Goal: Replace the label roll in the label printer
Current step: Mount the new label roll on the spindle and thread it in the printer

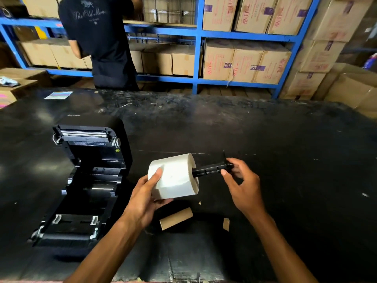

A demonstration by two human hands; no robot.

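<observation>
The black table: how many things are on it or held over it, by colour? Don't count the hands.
Black: 2, the open label printer and the spindle in the right hand.
White: 1, the label roll in the left hand.
Brown: 2, the empty cardboard core and a small cardboard scrap.
Multicoloured: 1, a flat printed sheet.
Total: 6

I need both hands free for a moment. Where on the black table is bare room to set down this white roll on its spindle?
Widest bare patch: right of the right hand. Also free beyond the white label roll. Crowded: the open black printer, the brown cardboard core.
</observation>
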